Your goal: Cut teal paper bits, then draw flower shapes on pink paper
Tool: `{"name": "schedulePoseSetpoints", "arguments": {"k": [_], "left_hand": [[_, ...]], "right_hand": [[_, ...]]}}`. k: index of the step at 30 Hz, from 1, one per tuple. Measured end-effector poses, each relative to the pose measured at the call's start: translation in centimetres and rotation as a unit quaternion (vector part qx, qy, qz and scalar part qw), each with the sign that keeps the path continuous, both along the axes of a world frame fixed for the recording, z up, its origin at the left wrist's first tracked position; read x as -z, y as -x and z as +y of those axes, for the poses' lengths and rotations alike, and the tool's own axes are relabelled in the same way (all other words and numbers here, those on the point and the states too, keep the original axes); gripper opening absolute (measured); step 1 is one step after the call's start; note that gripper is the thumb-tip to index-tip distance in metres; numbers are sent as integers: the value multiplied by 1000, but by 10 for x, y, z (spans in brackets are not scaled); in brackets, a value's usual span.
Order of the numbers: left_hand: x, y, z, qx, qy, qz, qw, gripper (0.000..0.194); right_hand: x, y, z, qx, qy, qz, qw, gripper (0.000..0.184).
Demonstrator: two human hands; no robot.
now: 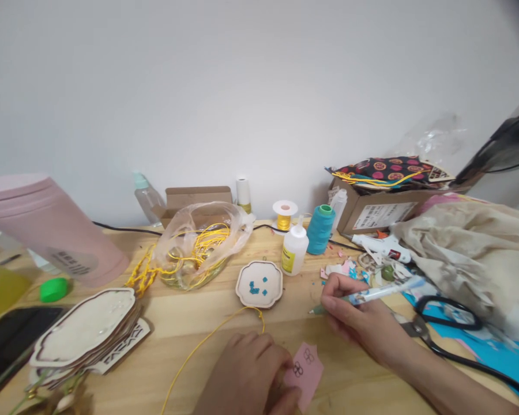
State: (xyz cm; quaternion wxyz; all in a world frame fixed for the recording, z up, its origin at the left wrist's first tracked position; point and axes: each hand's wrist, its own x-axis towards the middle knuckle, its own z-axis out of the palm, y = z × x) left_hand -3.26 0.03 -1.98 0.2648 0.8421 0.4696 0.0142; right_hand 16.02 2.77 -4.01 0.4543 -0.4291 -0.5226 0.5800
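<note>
Paper (pixel 306 372), pink with small flowers drawn on it, lies pinned under our left hand (pixel 248 372), fingers together. Our right hand (pixel 354 317) clamps a pen (pixel 372 294); beyond its fingertips, a scalloped dish (pixel 259 285) holds blue bits.

My left hand (pixel 246 374) rests on the paper (pixel 305 372) at the table's (pixel 190 323) near edge. My right hand (pixel 354 320), right of it, holds a pen (pixel 372 294). Dish (pixel 259 283) behind both; glue bottle (pixel 294 251) and spool (pixel 320 229) behind that. Bag (pixel 199 245) left of dish. Scissors (pixel 445 323) far right.
</note>
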Motion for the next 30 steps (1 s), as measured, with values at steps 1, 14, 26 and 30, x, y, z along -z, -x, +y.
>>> {"name": "schedulePoseSetpoints", "arguments": {"k": [1, 14, 26, 30], "left_hand": [[-1, 0, 0, -8, 4, -1, 1000, 15], [-2, 0, 1, -16, 22, -19, 999, 29], [-6, 0, 0, 5, 27, -2, 1000, 29], [-6, 0, 0, 9, 29, 8, 1000, 29]], "right_hand": [[-1, 0, 0, 5, -5, -10, 1000, 24], [-6, -4, 0, -104, -262, -312, 908, 20], [-11, -6, 1, -78, -179, -268, 943, 25], [-10, -3, 1, -106, -131, -252, 953, 13]]}}
